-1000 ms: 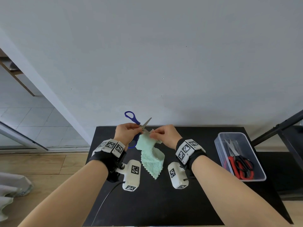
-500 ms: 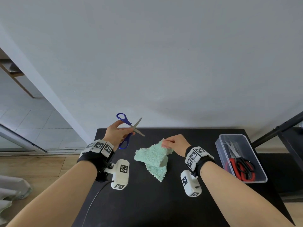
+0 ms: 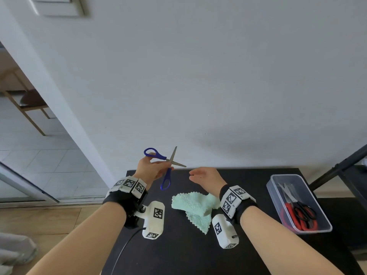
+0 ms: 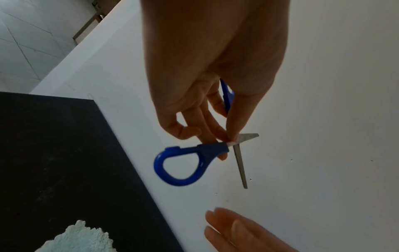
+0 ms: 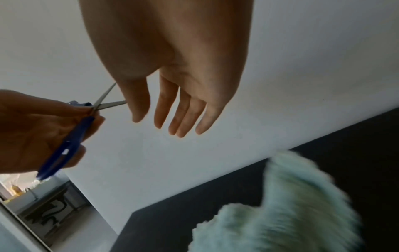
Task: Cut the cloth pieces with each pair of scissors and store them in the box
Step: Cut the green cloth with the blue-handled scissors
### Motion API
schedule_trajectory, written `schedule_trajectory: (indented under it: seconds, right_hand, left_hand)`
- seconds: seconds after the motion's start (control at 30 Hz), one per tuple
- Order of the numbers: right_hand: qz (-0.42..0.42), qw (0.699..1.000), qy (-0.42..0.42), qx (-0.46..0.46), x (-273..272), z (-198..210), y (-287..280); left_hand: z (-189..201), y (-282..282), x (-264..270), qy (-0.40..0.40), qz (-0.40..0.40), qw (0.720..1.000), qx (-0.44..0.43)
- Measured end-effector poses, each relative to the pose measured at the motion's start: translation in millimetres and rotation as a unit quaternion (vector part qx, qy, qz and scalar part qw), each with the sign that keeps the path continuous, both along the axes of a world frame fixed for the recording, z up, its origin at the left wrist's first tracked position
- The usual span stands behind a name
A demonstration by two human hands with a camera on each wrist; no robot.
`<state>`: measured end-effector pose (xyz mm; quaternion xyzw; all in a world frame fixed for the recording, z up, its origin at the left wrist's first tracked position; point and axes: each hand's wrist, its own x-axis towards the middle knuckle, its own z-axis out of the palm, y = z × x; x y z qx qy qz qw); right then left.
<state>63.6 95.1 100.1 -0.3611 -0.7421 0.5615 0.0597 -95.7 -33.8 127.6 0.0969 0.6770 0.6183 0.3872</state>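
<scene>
My left hand [image 3: 153,167] holds the blue-handled scissors [image 3: 165,165] above the table's far edge, blades spread wide; the left wrist view shows my fingers pinching the scissors [image 4: 200,153] near the pivot. My right hand [image 3: 202,175] hovers empty with fingers straight, just right of the blades; the right wrist view shows my right hand [image 5: 170,117] close to the scissors [image 5: 86,119]. The mint green cloth [image 3: 195,207] lies crumpled on the black table [image 3: 178,255] below my right hand. A clear plastic box [image 3: 297,203] sits at the right.
Inside the box lie red-handled scissors [image 3: 292,217], black-handled scissors [image 3: 303,211] and a further pair. A white wall stands right behind the table. A black stand [image 3: 341,165] rises at the right. A cable [image 3: 123,249] hangs off my left wrist.
My right hand let go of the cloth, which dropped onto the table, then rose toward the scissors. My left hand drew the scissors left, and their blades spread wider.
</scene>
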Motion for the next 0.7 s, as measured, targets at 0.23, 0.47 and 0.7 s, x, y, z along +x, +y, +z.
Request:
schedule_trajectory:
  seconds: [0.23, 0.47, 0.7]
  right_hand:
    - [-0.032, 0.990, 0.095, -0.101, -14, 16, -50]
    - [-0.069, 0.982, 0.109, -0.135, -8, 17, -82]
    - [-0.092, 0.983, 0.086, -0.135, 11, 13, -95]
  left_hand:
    - [8, -11, 6, -0.007, -0.041, 0.999, 0.011]
    - [7, -32, 15, -0.002, -0.093, 0.995, 0.024]
    - [10, -50, 6, -0.028, -0.049, 0.997, 0.046]
